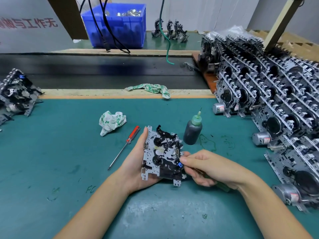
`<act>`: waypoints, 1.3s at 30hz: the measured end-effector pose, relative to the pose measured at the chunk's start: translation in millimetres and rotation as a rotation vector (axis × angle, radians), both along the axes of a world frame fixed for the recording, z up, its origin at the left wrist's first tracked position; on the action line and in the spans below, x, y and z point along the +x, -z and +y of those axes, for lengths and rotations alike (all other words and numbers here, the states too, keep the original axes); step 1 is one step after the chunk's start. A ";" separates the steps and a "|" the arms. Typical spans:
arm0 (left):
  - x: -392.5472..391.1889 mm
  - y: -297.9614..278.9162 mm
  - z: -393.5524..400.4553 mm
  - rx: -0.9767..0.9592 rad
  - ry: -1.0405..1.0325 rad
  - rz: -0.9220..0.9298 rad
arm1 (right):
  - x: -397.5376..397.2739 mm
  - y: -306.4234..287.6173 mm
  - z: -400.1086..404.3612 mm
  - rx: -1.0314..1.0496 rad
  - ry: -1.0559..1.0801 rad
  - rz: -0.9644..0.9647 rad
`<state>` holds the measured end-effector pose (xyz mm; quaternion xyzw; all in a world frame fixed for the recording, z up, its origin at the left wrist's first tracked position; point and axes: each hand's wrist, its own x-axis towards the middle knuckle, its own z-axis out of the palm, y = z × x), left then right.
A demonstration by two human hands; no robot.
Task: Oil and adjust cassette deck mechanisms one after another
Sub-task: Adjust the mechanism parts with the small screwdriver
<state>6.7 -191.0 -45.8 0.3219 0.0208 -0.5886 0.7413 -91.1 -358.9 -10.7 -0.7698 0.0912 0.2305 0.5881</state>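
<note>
A cassette deck mechanism (160,155), a perforated grey metal plate with black parts and a small blue piece, lies in my left hand (136,163) above the green mat, held from underneath. My right hand (205,167) grips a green-handled tool (221,186) whose tip touches the mechanism's right edge near the blue piece. A dark oil bottle (192,131) with a green needle cap stands upright just behind the mechanism. A red-handled screwdriver (125,146) lies on the mat to the left.
Several mechanisms are stacked in rows on the right (276,104), more on the left (15,94). A crumpled rag (111,122) lies on the mat, another (150,88) on the wooden rail. A blue crate (115,26) stands beyond the dark belt (96,73).
</note>
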 end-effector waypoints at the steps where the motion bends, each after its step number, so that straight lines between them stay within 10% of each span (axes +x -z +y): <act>1: 0.2 0.1 -0.1 0.007 -0.002 -0.006 | -0.2 -0.1 -0.1 0.020 0.009 0.005; 39: 1.2 5.7 -0.6 0.115 -0.062 -0.040 | 1.8 7.2 0.5 -0.012 -0.095 -0.011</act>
